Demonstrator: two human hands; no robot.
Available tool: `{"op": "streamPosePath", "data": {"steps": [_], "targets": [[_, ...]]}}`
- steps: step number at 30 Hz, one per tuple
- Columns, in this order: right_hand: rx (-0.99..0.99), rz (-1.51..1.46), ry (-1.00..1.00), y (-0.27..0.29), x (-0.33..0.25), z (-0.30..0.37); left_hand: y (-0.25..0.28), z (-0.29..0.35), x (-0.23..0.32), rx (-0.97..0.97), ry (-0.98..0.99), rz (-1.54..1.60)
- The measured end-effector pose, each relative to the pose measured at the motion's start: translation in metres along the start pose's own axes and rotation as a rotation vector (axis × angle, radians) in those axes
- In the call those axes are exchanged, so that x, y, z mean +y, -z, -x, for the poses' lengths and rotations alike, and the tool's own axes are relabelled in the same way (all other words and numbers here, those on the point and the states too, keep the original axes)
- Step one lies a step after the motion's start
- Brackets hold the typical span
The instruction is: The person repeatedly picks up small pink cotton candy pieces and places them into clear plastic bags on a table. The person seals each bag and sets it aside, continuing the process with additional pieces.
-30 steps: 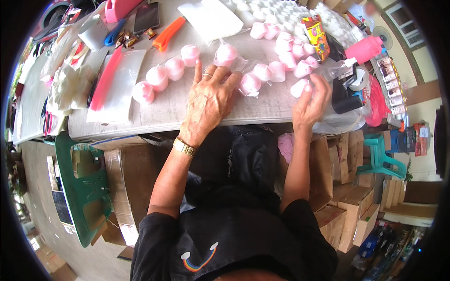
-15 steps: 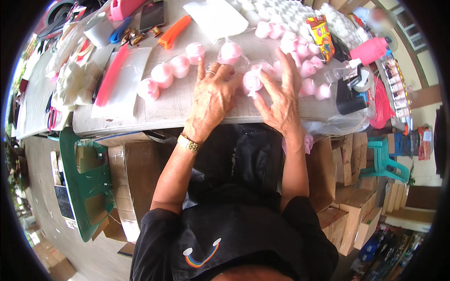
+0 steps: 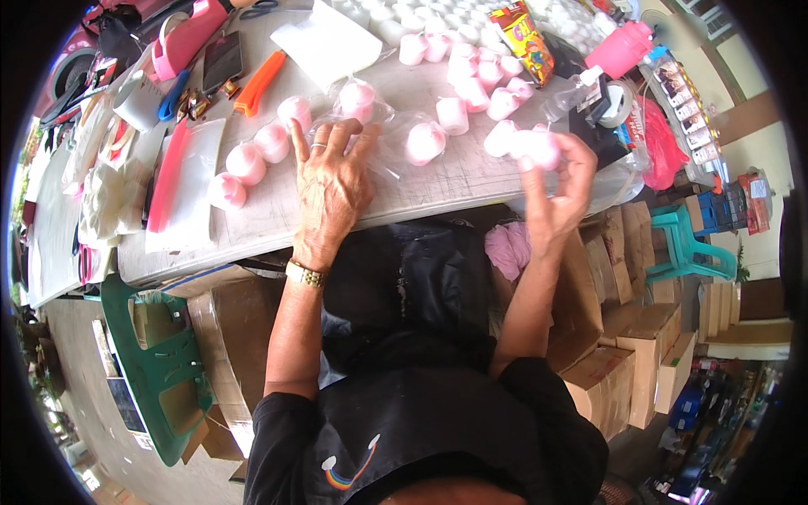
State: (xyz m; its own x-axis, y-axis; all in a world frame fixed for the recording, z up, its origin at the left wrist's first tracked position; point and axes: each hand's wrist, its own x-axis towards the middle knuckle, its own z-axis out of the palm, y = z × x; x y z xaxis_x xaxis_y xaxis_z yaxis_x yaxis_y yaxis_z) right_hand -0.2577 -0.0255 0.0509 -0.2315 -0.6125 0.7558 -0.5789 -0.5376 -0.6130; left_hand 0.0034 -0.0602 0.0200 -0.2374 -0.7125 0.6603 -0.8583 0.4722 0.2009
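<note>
My right hand (image 3: pixel 562 192) pinches a small pink cup-shaped piece (image 3: pixel 541 151) between thumb and fingers, just above the right part of the table. Beside it is another pink piece (image 3: pixel 501 138). My left hand (image 3: pixel 332 181), with a ring and a gold watch, rests palm down with its fingers spread. Its fingertips are next to a row of rounded pink pieces (image 3: pixel 271 143) and a pink piece in a clear plastic wrapper (image 3: pixel 357 101). One more wrapped pink piece (image 3: pixel 425 144) sits between my hands. Several loose pink cups (image 3: pixel 474 93) stand farther back.
Rows of white cups (image 3: pixel 412 15) fill the back. A yellow and red snack packet (image 3: pixel 522 40), a pink bottle (image 3: pixel 620 49) and a tape roll (image 3: pixel 619 103) stand right. Left are an orange cutter (image 3: pixel 259 82), clear plastic sheets (image 3: pixel 198 189) and a pink tape dispenser (image 3: pixel 189 38).
The view has shifted right. My right hand has moved right, away from the wrapped piece in the middle, and now grips a pink cup-shaped piece. My left hand stays by the row.
</note>
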Motion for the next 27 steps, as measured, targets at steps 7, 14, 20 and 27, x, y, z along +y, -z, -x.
{"op": "streamPosePath", "data": {"steps": [7, 14, 20, 27], "targets": [[0.154, 0.413, -0.228, 0.038, 0.051, 0.000, 0.002, 0.000, 0.001, -0.026, -0.009, 0.007], [0.132, 0.511, -0.134, 0.030, 0.065, 0.007, 0.013, -0.001, 0.004, -0.055, -0.009, 0.071], [0.098, 0.359, 0.031, 0.013, 0.032, -0.005, 0.016, 0.003, 0.027, 0.057, -0.016, 0.245], [-0.129, 0.468, 0.071, -0.032, 0.018, 0.004, -0.003, -0.005, 0.038, -0.004, 0.100, 0.175]]}}
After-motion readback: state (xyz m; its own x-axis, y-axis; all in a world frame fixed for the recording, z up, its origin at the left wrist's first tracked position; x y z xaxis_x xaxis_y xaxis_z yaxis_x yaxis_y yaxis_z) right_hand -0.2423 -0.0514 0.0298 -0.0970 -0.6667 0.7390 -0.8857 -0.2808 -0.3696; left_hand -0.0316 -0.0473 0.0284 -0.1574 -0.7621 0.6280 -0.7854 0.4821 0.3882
